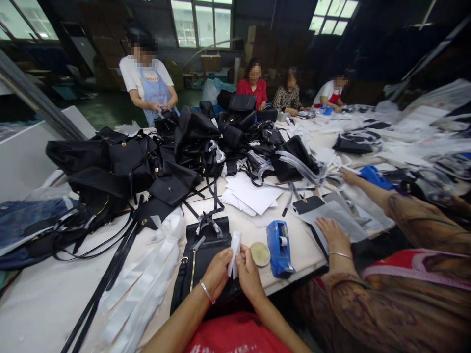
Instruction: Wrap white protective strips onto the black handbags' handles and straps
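Observation:
Both of my hands meet over a black bag (209,240) lying at the table's near edge. Between them is a folded white strip (234,255), held upright. My left hand (218,273), with a bracelet at the wrist, pinches its left side. The fingers of my right hand (249,272) close on its right side. Just right of my hands are a round tin (260,254) and a blue tape dispenser (280,249). Long white strips (147,279) lie to the left of the bag, beside black straps (106,279).
A heap of black bags (162,162) covers the table's far side. White sheets (252,193) lie in front of it. At the right, a co-worker's hands (334,238) rest on a grey sheet (324,220). Several people work beyond the table.

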`<state>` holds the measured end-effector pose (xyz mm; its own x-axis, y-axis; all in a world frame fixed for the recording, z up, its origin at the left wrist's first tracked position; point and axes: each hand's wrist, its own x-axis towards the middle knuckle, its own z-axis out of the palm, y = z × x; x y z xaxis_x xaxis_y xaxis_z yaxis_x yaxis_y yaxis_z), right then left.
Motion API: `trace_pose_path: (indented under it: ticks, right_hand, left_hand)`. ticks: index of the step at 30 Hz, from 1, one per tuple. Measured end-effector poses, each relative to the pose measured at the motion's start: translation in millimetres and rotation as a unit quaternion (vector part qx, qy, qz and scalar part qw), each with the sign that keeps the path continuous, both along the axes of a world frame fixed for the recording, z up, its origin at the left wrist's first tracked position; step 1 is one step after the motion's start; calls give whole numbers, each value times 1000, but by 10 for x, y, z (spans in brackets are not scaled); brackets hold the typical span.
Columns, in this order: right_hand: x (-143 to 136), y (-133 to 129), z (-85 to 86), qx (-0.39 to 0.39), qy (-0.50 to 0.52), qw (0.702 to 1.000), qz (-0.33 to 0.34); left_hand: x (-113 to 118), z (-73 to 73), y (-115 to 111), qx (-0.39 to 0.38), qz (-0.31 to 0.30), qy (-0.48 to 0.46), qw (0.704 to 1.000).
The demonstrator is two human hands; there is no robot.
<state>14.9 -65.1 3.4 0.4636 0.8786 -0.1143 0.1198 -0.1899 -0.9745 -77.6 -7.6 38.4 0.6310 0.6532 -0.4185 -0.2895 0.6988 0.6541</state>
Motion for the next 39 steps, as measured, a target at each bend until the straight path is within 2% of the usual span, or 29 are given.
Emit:
trace_pose_path:
  ticks: [4, 9, 14, 17, 20, 22, 24, 26, 29, 31, 32, 34, 37, 39]
  right_hand:
    - [-74, 44, -5, -19, -99, 995, -13]
    - [-129, 55, -20, -10, -276, 961, 4]
    - [-160, -32, -83, 4, -338, 940, 53]
    - [-107, -145, -51, 4, -299, 948, 111]
    - [21, -262, 37, 4, -171, 971, 167]
    - [133, -292, 89, -11, -64, 988, 141]
    - [238, -256, 121, -29, 8, 997, 69]
    - [314, -165, 144, -38, 32, 998, 24]
    - [366, -1, 177, -43, 31, 998, 23]
    - [382, 70, 189, -37, 40, 998, 15]
    - [390, 89, 187, -32, 54, 998, 7]
    - [412, 96, 171, -19, 97, 995, 3]
    - [446, 76, 137, -18, 145, 989, 15]
    - [456, 70, 120, -21, 156, 987, 30]
  left_hand:
    - [-18, 20, 22, -34, 1, -14, 999]
    - [-7, -111, 87, -82, 32, 15, 996]
    - [23, -232, 66, -95, 58, 49, 993]
    - [47, -283, 25, -71, 74, 64, 993]
    - [79, -300, -3, -25, 97, 106, 989]
    - [105, -288, -14, 24, 101, 142, 984]
    - [135, -267, -33, 87, 88, 175, 977]
    - [165, -254, -64, 164, 69, 207, 962]
    - [199, -268, -121, 293, 50, 260, 919]
    - [209, -286, -144, 339, 45, 292, 893]
    - [208, -290, -145, 341, 39, 297, 891]
    - [188, -275, -124, 301, 14, 271, 914]
    - [97, -179, -40, 173, -81, 142, 971]
    - [10, -89, 37, 97, -136, 57, 984]
